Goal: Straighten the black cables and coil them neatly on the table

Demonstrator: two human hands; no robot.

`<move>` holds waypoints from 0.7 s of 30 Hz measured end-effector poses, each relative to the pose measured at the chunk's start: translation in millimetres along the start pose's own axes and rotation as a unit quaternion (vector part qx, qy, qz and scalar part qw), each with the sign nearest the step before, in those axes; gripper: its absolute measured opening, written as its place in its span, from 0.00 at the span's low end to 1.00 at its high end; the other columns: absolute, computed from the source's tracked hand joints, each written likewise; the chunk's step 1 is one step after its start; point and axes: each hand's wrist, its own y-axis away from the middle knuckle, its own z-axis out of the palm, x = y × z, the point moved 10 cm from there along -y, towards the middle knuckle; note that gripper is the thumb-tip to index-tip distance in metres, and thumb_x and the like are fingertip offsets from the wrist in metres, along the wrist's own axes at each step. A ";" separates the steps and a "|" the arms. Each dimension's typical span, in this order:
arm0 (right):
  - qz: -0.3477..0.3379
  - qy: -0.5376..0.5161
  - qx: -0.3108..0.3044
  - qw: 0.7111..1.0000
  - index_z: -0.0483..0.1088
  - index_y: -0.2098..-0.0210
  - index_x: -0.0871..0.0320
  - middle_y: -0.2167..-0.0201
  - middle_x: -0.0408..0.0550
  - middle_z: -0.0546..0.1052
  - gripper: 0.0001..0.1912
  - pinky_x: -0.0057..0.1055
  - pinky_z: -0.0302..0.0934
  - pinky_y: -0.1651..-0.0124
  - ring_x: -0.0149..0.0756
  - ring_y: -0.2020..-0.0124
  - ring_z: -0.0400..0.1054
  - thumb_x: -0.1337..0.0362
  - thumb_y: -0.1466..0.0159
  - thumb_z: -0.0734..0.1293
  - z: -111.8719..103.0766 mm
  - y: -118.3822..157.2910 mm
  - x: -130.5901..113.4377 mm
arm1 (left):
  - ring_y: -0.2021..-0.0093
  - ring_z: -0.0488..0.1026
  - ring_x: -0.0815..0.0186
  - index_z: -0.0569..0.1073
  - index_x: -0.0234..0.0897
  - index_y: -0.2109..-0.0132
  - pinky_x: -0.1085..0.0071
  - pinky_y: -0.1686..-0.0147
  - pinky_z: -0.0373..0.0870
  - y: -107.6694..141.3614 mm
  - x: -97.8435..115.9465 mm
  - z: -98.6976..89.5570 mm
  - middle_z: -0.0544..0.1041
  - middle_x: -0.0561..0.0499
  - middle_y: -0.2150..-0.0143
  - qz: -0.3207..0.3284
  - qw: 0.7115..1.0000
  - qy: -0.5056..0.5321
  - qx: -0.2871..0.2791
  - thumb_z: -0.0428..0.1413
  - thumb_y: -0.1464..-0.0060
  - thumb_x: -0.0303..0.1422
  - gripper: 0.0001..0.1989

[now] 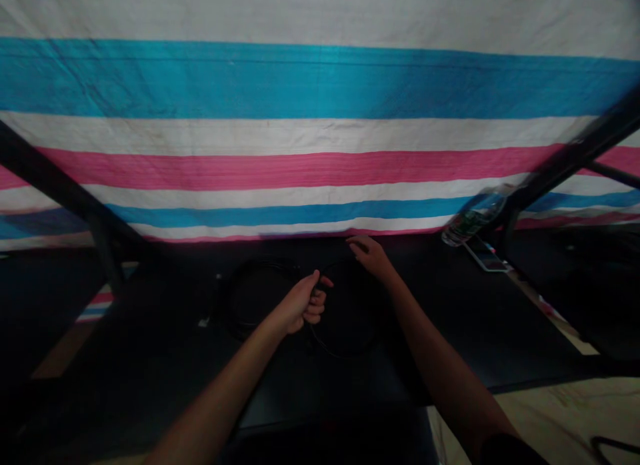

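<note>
My left hand [306, 303] is closed round part of a thin black cable [345, 354] near the middle of a dark table [280, 398]. From that hand the cable bends in a loop to the right. My right hand [367, 253] is farther back, close to the striped sheet, with its fingers bent and partly spread; nothing shows in it. A coil of black cable [233, 325] lies just left of my left hand. Dim light hides where the two cable parts meet.
A clear plastic bottle [475, 217] leans at the back right, beside a phone [486, 255]. Behind the table hangs a striped sheet [310, 85]. Dark metal bars [55, 178] slant at both sides. A small light-coloured piece [203, 323] lies left of the coil.
</note>
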 end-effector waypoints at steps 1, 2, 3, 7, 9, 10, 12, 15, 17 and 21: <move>-0.004 0.004 -0.018 1.000 0.79 0.58 0.55 0.56 0.53 0.78 0.13 0.46 0.64 0.46 0.45 0.53 0.72 0.59 0.35 0.65 7.5 0.7 7.0 | 0.83 0.42 0.77 0.64 0.40 0.56 0.81 0.83 0.41 0.3 -3.0 0.5 0.51 0.63 0.77 -0.009 1.000 -0.017 -0.004 0.43 0.35 0.51 0.19; -0.008 0.007 -0.038 0.999 0.80 0.59 0.55 0.56 0.53 0.78 0.11 0.46 0.64 0.46 0.45 0.53 0.72 0.59 0.37 0.67 15.0 3.2 12.2 | 0.84 0.43 0.77 0.64 0.40 0.55 0.81 0.83 0.42 0.2 -6.5 0.8 0.53 0.63 0.77 -0.017 0.999 -0.038 -0.006 0.43 0.35 0.49 0.18; -0.012 0.011 -0.056 0.998 0.80 0.60 0.54 0.56 0.53 0.77 0.09 0.46 0.63 0.45 0.45 0.52 0.71 0.60 0.38 0.69 21.6 6.9 15.9 | 0.84 0.45 0.77 0.64 0.40 0.54 0.81 0.83 0.42 -0.2 -10.3 0.8 0.56 0.62 0.77 -0.022 0.998 -0.060 -0.005 0.44 0.35 0.49 0.17; -0.011 0.023 -0.088 0.996 0.80 0.62 0.55 0.51 0.54 0.74 0.11 0.49 0.56 0.39 0.48 0.46 0.66 0.64 0.46 0.76 33.9 18.7 20.6 | 0.83 0.56 0.73 0.63 0.42 0.43 0.78 0.83 0.53 -4.8 -17.6 -0.2 0.65 0.58 0.75 0.014 0.985 -0.168 0.032 0.46 0.35 0.46 0.19; -0.006 0.021 -0.095 0.995 0.79 0.65 0.56 0.51 0.54 0.73 0.08 0.49 0.55 0.38 0.48 0.45 0.64 0.65 0.46 0.76 36.1 19.8 19.7 | 0.78 0.64 0.68 0.62 0.42 0.39 0.73 0.77 0.64 -5.7 -12.4 1.8 0.69 0.56 0.72 0.067 0.971 -0.221 0.064 0.50 0.36 0.43 0.21; -0.004 0.017 -0.098 0.995 0.78 0.68 0.56 0.51 0.54 0.73 0.06 0.49 0.54 0.38 0.48 0.45 0.64 0.66 0.46 0.76 37.1 19.6 18.8 | 0.74 0.68 0.66 0.63 0.42 0.39 0.69 0.71 0.69 -5.0 -8.0 3.7 0.71 0.53 0.69 0.097 0.962 -0.244 0.081 0.51 0.37 0.41 0.22; 0.002 0.000 -0.101 0.995 0.75 0.71 0.57 0.53 0.53 0.74 0.04 0.47 0.55 0.40 0.46 0.47 0.64 0.66 0.44 0.75 38.9 19.2 16.9 | 0.61 0.73 0.60 0.68 0.40 0.40 0.60 0.55 0.71 -2.1 0.8 7.7 0.74 0.47 0.59 0.151 0.943 -0.277 0.108 0.54 0.38 0.38 0.20; 0.025 -0.044 -0.105 0.993 0.74 0.69 0.57 0.63 0.48 0.75 0.04 0.41 0.60 0.49 0.40 0.58 0.67 0.64 0.42 0.72 41.7 20.1 15.6 | 0.43 0.69 0.53 0.74 0.40 0.46 0.53 0.38 0.60 5.7 15.6 15.9 0.73 0.42 0.45 0.241 0.900 -0.340 0.127 0.54 0.39 0.34 0.15; 0.047 -0.083 -0.111 0.989 0.73 0.69 0.57 0.70 0.44 0.74 0.07 0.35 0.60 0.58 0.36 0.66 0.66 0.61 0.41 0.72 43.6 21.9 14.9 | 0.38 0.65 0.52 0.75 0.40 0.47 0.50 0.35 0.57 13.9 26.1 22.5 0.73 0.42 0.41 0.314 0.851 -0.397 0.139 0.52 0.37 0.33 0.13; 0.096 -0.187 -0.149 0.966 0.74 0.71 0.59 0.79 0.40 0.69 0.14 0.28 0.53 0.72 0.30 0.76 0.60 0.53 0.41 0.71 50.7 27.8 11.1 | 0.33 0.61 0.53 0.72 0.40 0.44 0.50 0.33 0.55 29.2 40.0 18.9 0.71 0.40 0.38 0.390 0.787 -0.431 0.207 0.52 0.36 0.31 0.15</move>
